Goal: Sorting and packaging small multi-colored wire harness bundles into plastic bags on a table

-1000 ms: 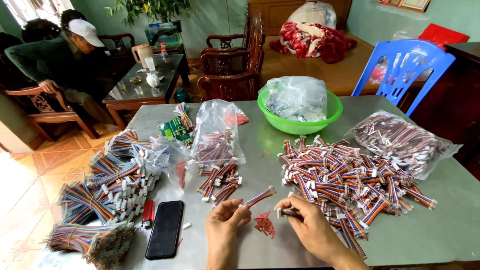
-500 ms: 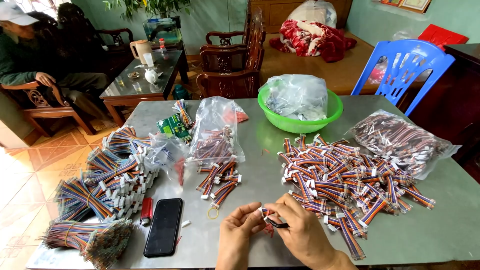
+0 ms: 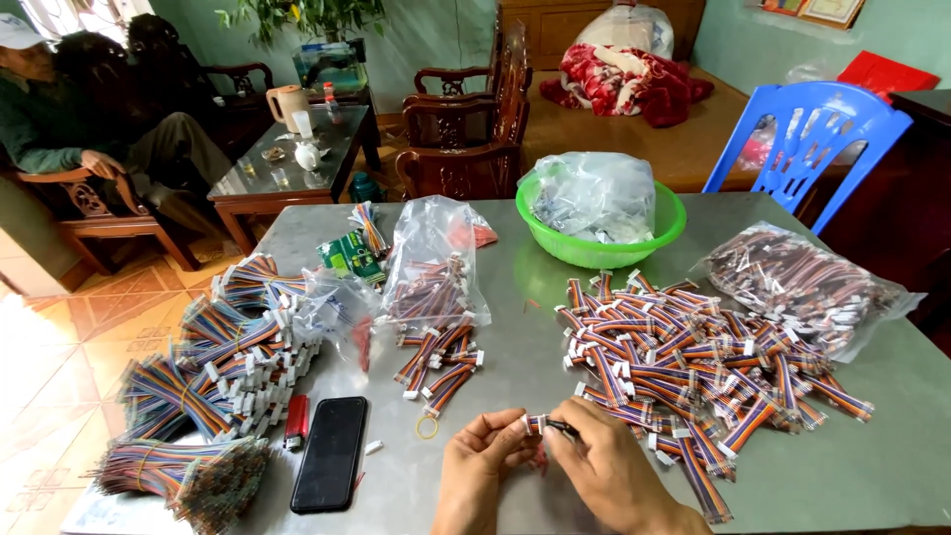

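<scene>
Both my hands meet near the front edge of the grey table (image 3: 515,297). My left hand (image 3: 482,468) and my right hand (image 3: 606,466) pinch one short multicoloured ribbon cable with a white connector (image 3: 536,424) between their fingertips. A thin dark tool tip (image 3: 561,428) shows at my right fingers. Just right of my hands lies a large loose pile of the same cables (image 3: 684,357). A smaller group of cables (image 3: 441,359) spills from a clear bag (image 3: 431,260) ahead of my left hand. A yellow rubber band (image 3: 428,427) lies beside my left hand.
A black phone (image 3: 330,466) and a red lighter (image 3: 296,420) lie front left, next to bundled cables (image 3: 213,357). A green bowl (image 3: 598,250) holding plastic bags stands at the back, and a full cable bag (image 3: 802,287) at the right. A blue chair (image 3: 807,134) and a seated person (image 3: 69,129) are beyond the table.
My hands came together from slightly apart, and the cable now sits between both sets of fingertips. The camera tilted a little; the seated person shifted left in view.
</scene>
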